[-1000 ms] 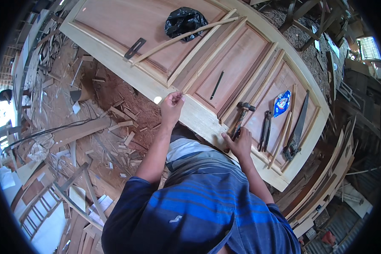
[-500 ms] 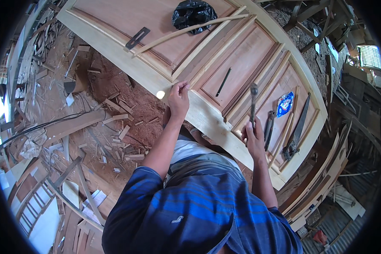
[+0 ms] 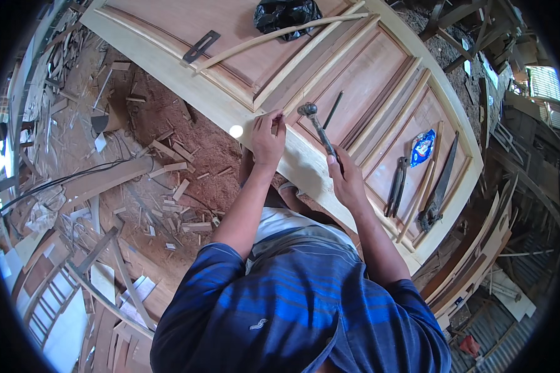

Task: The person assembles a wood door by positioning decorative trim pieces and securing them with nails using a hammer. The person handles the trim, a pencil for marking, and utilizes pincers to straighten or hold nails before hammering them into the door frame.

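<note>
My right hand (image 3: pixel 347 180) is wrapped round the handle of a hammer (image 3: pixel 320 133), whose head points up and left over the wooden door panel (image 3: pixel 379 93). At the door's near edge, my left hand (image 3: pixel 269 133) rests on the frame with its fingers pinched together. What it pinches, if anything, is too small to make out. The hammer head hangs a short way right of my left fingers. Behind the hammer, a dark pencil-like rod (image 3: pixel 334 109) lies on the middle panel.
On the door's right lie pliers (image 3: pixel 397 186), a blue packet (image 3: pixel 422 148), a handsaw (image 3: pixel 440 183) and thin wood strips (image 3: pixel 424 186). Farther off are a black plastic bag (image 3: pixel 286 17), a slotted metal plate (image 3: pixel 201 46) and a curved strip (image 3: pixel 274 42). Wood offcuts (image 3: pixel 180 189) litter the floor at left.
My right hand has swung the hammer left and lowered its head toward my left hand. My left hand keeps nearly the same place, its fingers turned a little.
</note>
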Action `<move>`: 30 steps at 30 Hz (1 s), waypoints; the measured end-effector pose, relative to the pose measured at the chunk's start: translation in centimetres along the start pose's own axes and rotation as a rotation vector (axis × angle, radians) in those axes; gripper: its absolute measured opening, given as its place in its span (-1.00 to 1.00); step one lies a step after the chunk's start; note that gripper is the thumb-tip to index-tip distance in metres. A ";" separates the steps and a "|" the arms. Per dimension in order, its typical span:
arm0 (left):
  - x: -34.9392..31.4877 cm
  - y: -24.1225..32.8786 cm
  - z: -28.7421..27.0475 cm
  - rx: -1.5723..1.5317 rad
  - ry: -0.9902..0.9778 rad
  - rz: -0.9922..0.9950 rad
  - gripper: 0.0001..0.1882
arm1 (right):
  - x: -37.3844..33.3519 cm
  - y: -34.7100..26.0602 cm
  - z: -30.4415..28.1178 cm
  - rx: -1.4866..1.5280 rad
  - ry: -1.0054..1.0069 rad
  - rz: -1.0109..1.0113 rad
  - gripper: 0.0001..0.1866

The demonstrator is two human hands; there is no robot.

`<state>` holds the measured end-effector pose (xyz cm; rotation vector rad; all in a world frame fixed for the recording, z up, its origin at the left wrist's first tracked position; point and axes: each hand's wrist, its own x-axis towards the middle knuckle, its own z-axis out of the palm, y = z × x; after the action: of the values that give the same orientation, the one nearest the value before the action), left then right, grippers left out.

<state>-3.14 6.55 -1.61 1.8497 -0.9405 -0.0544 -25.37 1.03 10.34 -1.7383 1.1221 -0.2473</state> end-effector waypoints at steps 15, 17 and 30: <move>-0.3 -1.0 0.7 -0.101 0.006 -0.221 -0.79 | 3.0 -1.4 -0.1 -0.116 -0.053 -0.084 -0.55; -0.4 -0.9 1.0 -0.124 0.025 -0.214 -0.81 | 3.1 -1.2 0.2 -0.112 -0.037 -0.118 -0.56; -0.6 -0.4 0.6 -0.047 -0.020 -0.135 -0.72 | 3.0 -0.9 0.5 -0.212 0.023 -0.176 -0.57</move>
<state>-3.60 6.59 -2.42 1.8702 -0.8206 -0.1766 -22.93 -0.94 9.88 -2.0309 1.0420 -0.2640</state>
